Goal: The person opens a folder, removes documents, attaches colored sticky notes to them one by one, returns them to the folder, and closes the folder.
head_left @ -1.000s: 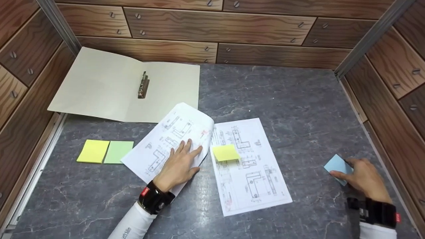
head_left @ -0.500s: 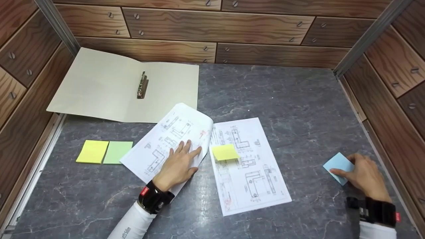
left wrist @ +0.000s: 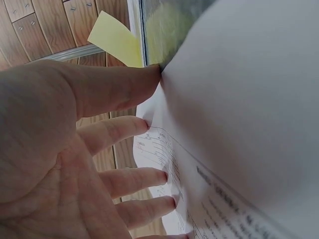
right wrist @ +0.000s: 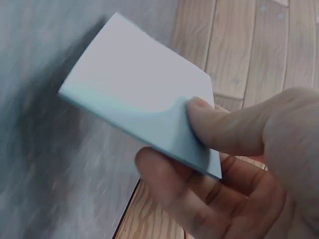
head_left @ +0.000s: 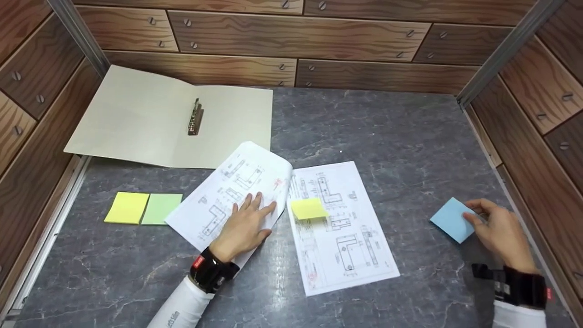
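The right hand point(head_left: 501, 232) pinches a blue sticky-note pad point(head_left: 451, 219) by its corner, lifted off the grey table point(head_left: 410, 136). The left hand point(head_left: 243, 225), fingers flat, presses a curled drawing sheet point(head_left: 227, 191). Between the two hands lies a second drawing point(head_left: 350, 246) bearing a yellow note point(head_left: 309, 208). Left of the left hand lie a yellow pad point(head_left: 127, 207) and a green pad point(head_left: 161, 208), with an open folder point(head_left: 136, 118) beyond them. The print is too small to read.
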`<state>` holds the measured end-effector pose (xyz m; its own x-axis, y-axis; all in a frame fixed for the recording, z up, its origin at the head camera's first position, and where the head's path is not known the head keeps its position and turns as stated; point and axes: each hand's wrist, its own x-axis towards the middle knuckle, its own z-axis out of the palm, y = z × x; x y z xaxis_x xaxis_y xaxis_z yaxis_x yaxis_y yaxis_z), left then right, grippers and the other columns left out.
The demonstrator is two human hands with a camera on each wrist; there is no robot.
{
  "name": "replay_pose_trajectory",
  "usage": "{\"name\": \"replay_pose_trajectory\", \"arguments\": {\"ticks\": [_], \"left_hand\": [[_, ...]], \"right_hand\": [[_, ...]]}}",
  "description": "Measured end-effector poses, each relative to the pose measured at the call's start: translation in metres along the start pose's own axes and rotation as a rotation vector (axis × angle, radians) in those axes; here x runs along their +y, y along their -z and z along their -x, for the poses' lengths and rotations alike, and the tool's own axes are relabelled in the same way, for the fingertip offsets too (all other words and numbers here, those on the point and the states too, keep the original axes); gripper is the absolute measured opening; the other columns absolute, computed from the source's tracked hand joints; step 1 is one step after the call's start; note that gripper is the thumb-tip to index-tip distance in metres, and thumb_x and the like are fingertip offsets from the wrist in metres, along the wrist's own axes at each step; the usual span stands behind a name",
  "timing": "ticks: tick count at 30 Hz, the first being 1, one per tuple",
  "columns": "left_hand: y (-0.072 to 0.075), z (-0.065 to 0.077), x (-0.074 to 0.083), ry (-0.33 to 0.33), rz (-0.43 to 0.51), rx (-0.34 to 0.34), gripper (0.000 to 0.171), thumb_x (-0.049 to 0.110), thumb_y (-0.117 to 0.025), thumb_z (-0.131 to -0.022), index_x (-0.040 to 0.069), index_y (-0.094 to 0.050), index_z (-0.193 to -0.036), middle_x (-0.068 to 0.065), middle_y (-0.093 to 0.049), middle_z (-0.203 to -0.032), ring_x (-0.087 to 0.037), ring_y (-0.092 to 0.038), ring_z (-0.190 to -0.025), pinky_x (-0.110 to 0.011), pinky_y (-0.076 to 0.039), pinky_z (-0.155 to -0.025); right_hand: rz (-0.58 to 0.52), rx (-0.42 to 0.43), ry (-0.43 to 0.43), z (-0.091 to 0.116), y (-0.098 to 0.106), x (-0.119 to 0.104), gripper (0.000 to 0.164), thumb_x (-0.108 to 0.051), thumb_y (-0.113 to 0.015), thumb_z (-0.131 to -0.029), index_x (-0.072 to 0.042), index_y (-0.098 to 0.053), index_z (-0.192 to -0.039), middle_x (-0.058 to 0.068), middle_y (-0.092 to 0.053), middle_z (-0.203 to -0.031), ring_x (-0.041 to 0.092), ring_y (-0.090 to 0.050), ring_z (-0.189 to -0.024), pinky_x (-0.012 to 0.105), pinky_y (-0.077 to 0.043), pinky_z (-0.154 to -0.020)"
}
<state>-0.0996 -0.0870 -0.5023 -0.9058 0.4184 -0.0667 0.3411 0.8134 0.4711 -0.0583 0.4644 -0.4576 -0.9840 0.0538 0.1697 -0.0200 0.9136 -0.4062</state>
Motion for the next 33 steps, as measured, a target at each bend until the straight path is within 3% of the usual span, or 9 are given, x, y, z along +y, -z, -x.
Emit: {"name": "replay_pose_trajectory", "arguments": {"ticks": [2, 7, 13, 21, 27, 33], "left_hand": [[0.000, 0.000, 0.000, 0.001, -0.003, -0.001, 0.062, 0.022, -0.076, -0.091, 0.014, -0.055, -0.149, -0.031, -0.039, -0.159, -0.053, -0.033, -0.150, -0.078, -0.029, -0.115], [-0.001, 0.000, 0.000, 0.003, -0.008, -0.003, 0.062, 0.022, -0.076, -0.091, 0.014, -0.056, -0.149, -0.031, -0.038, -0.160, -0.053, -0.032, -0.150, -0.078, -0.030, -0.115], [-0.001, 0.000, -0.002, -0.011, -0.008, 0.010, 0.061, 0.022, -0.077, -0.091, 0.014, -0.056, -0.148, -0.032, -0.039, -0.159, -0.054, -0.034, -0.149, -0.079, -0.031, -0.113], [0.000, 0.000, -0.003, -0.011, 0.018, 0.017, 0.061, 0.020, -0.077, -0.091, 0.014, -0.057, -0.148, -0.032, -0.039, -0.159, -0.054, -0.034, -0.149, -0.079, -0.030, -0.114], [0.001, 0.000, -0.002, -0.011, 0.023, 0.013, 0.061, 0.020, -0.077, -0.091, 0.014, -0.057, -0.148, -0.031, -0.038, -0.160, -0.053, -0.033, -0.150, -0.078, -0.029, -0.115], [0.003, 0.001, -0.002, -0.004, 0.050, 0.018, 0.060, 0.024, -0.076, -0.092, 0.014, -0.057, -0.148, -0.032, -0.038, -0.160, -0.053, -0.032, -0.150, -0.078, -0.028, -0.116]], "right_hand": [[-0.019, 0.011, 0.003, -0.003, -0.001, -0.010, 0.027, -0.021, -0.069, -0.100, -0.005, -0.071, -0.121, 0.024, -0.074, -0.110, -0.016, -0.047, -0.072, 0.012, -0.040, -0.059], [-0.089, 0.029, 0.048, -0.014, -0.011, -0.039, 0.026, -0.018, -0.069, -0.099, -0.005, -0.072, -0.121, 0.026, -0.074, -0.115, -0.003, -0.052, -0.061, 0.013, -0.041, -0.056], [-0.187, 0.061, 0.184, -0.029, -0.030, -0.074, 0.023, -0.007, -0.072, -0.096, -0.003, -0.073, -0.118, 0.021, -0.076, -0.110, -0.019, -0.052, -0.086, 0.003, -0.044, -0.066], [-0.231, 0.035, 0.307, -0.045, -0.064, -0.119, 0.023, -0.003, -0.072, -0.094, -0.004, -0.075, -0.117, 0.016, -0.079, -0.108, 0.013, -0.069, -0.080, 0.007, -0.047, -0.066], [-0.296, -0.021, 0.393, -0.051, -0.084, -0.147, 0.024, -0.002, -0.073, -0.093, -0.007, -0.078, -0.116, 0.009, -0.079, -0.102, 0.003, -0.060, -0.065, 0.015, -0.047, -0.058], [-0.370, -0.081, 0.431, -0.056, -0.094, -0.171, 0.025, -0.002, -0.073, -0.093, -0.010, -0.079, -0.115, 0.004, -0.078, -0.095, 0.001, -0.054, -0.063, 0.018, -0.047, -0.055]]}}
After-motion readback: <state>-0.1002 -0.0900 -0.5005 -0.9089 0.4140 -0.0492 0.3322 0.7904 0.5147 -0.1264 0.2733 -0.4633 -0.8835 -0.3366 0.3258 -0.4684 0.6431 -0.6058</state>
